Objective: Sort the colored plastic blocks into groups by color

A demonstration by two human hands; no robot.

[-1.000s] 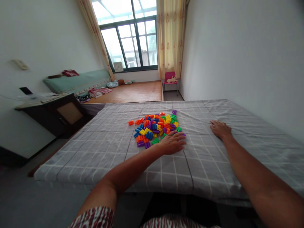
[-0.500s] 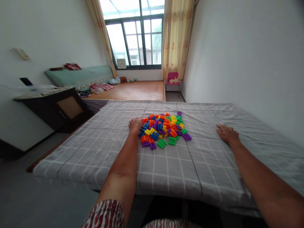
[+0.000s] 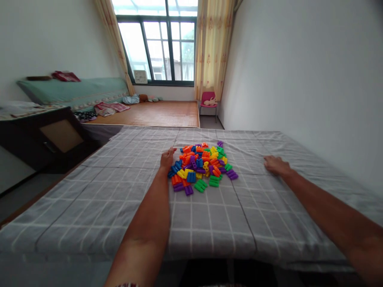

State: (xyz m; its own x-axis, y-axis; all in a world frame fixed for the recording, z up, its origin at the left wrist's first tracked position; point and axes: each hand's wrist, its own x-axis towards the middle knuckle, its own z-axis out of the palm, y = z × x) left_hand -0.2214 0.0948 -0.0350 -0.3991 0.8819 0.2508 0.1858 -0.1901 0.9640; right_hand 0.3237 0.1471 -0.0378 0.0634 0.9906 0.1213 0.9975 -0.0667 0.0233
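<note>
A loose pile of plastic pieces in orange, blue, yellow, purple and green lies at the middle of the cloth-covered table. My left hand is at the left edge of the pile, its fingers bent; whether anything is between them is too small to tell. My right hand rests on the cloth well to the right of the pile, fingers curled down and partly hidden. A purple piece lies at the back of the pile, and a green piece at its front.
The grey checked cloth covers the table. Beyond it stand a low bed with clothes on it and a pink chair holding a soft toy. A dark cabinet is at the left; a white wall runs along the right.
The view has shifted right and moved a little closer. My left hand has drawn its fingers in and sits slightly apart from the pile. My right hand's fingers look more curled.
</note>
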